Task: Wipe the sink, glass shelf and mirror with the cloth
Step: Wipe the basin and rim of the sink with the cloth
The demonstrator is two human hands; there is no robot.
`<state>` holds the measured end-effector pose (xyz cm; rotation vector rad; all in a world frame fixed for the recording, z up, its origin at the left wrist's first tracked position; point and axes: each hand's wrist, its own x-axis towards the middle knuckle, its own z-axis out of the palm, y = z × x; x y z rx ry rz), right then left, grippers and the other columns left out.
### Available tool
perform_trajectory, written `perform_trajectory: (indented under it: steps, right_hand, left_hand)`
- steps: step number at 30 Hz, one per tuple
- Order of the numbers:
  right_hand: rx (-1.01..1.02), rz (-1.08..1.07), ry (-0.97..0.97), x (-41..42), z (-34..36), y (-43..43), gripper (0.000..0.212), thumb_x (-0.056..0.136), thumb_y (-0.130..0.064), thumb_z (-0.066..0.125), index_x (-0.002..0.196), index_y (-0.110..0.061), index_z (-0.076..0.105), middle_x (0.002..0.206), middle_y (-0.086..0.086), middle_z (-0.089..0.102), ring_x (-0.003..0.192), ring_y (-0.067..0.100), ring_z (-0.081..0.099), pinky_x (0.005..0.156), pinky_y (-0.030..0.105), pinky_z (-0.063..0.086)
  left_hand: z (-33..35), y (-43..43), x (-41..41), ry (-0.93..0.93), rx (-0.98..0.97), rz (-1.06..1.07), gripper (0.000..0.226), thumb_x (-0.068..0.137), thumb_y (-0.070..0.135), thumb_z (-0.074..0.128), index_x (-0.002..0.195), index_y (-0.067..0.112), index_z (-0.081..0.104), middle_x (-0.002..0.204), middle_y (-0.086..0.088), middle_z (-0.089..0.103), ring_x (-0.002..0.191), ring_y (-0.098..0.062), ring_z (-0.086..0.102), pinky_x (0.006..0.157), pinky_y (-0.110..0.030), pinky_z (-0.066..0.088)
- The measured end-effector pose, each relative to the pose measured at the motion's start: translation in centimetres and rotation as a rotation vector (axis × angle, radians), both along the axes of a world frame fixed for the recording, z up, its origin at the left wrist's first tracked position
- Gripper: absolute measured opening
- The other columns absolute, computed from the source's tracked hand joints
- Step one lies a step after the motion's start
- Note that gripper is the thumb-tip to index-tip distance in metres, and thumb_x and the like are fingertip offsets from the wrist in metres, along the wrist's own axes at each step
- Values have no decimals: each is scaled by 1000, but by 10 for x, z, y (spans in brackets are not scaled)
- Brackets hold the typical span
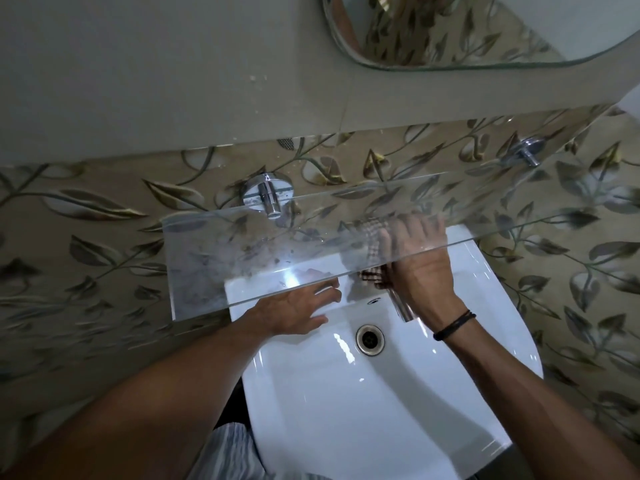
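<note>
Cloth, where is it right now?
Head view: the cloth is right of centre, beneath the glass shelf at the back of the sink, against the right hand beside the tap.

Dim, bluish light, a glare spot on the glass shelf, blurred fingers, wide-angle bending at edges

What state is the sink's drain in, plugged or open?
Open: the drain shows its dark hole inside the metal ring, with no plug in it, and no water stands in the sink.
</note>
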<state>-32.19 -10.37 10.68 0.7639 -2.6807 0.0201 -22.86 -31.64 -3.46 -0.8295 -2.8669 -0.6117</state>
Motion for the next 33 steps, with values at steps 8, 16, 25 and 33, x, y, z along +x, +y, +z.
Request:
perform_trajectory:
  steps: [8, 16, 25, 33]
  right_hand:
    - [-770, -323, -752, -10, 12, 2, 33, 104, -37, 41, 99, -16, 66, 92, 2, 64, 86, 23, 57, 73, 33, 42]
    - [-1568, -409, -1299, -11, 9, 26, 40, 100, -17, 51, 74, -5, 78, 79, 11, 74, 68, 20, 72, 65, 26, 59]
    - [-1950, -375, -1501, 14, -14, 21, 58, 107, -27, 34, 69, -10, 74, 70, 8, 66, 62, 21, 68, 60, 24, 57]
    - [-2020, -189, -1546, 10, -13, 15, 27, 89, -29, 46, 85, -9, 64, 74, 11, 61, 67, 24, 63, 69, 33, 55]
  left_hand:
    - [4, 1, -1, 32, -55, 4, 47, 82, 38, 79, 123, 22, 61, 141, -2, 51, 120, -22, 58, 92, -29, 51]
    - [7, 1, -2, 66, -72, 23, 47, 82, 43, 75, 123, 24, 60, 139, 1, 50, 117, -21, 56, 90, -34, 55]
    - [6, 1, -1, 108, -87, 37, 45, 82, 44, 73, 122, 26, 60, 137, 3, 52, 119, -17, 49, 91, -33, 52]
    - [5, 1, 1, 107, -60, 37, 47, 79, 40, 78, 121, 25, 62, 137, 2, 53, 122, -14, 45, 92, -30, 52]
